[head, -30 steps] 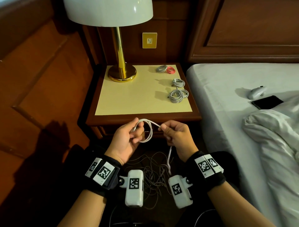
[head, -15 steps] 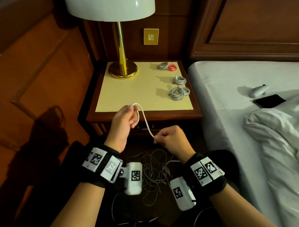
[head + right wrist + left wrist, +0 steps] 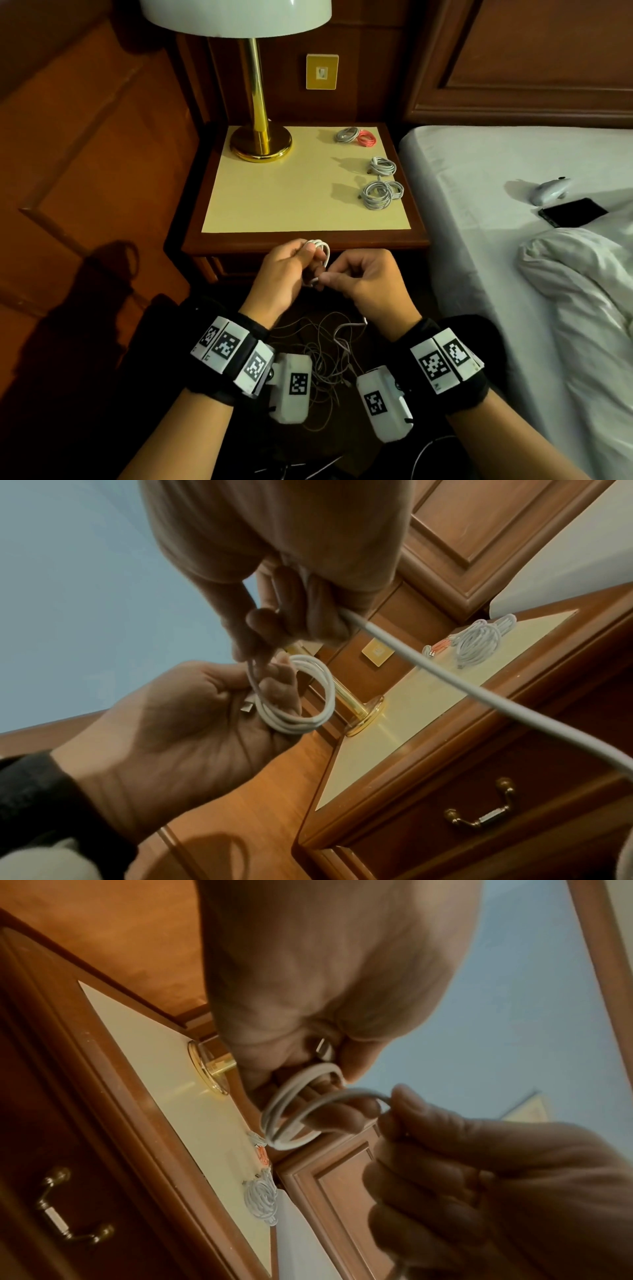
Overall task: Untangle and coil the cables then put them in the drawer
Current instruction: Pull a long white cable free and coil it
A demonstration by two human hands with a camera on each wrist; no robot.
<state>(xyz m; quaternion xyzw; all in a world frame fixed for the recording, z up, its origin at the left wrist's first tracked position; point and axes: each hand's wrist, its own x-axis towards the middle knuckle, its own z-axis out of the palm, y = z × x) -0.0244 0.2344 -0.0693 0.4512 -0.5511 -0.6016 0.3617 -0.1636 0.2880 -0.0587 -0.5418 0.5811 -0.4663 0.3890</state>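
Note:
A white cable (image 3: 320,251) is wound in a few small loops around the fingers of my left hand (image 3: 287,270), which grips the loops (image 3: 301,696) in front of the nightstand's edge. A metal plug (image 3: 323,1049) of the cable shows in that palm. My right hand (image 3: 363,279) pinches the cable's free run (image 3: 445,685) just right of the loops (image 3: 291,1112). A tangle of thin cables (image 3: 329,356) lies on the dark floor below my wrists. The drawer, with a brass handle (image 3: 483,815), is closed.
On the nightstand (image 3: 239,205) lie several coiled cables: a grey one (image 3: 346,134) with a red one (image 3: 366,138), and white ones (image 3: 383,166) (image 3: 378,193). A brass lamp (image 3: 260,142) stands at its back left. The bed (image 3: 479,192) with a phone (image 3: 572,212) is on the right.
My left hand dropped back toward the nightstand's front edge and my right hand rose to meet it, laying another loop of white cable around the left fingers.

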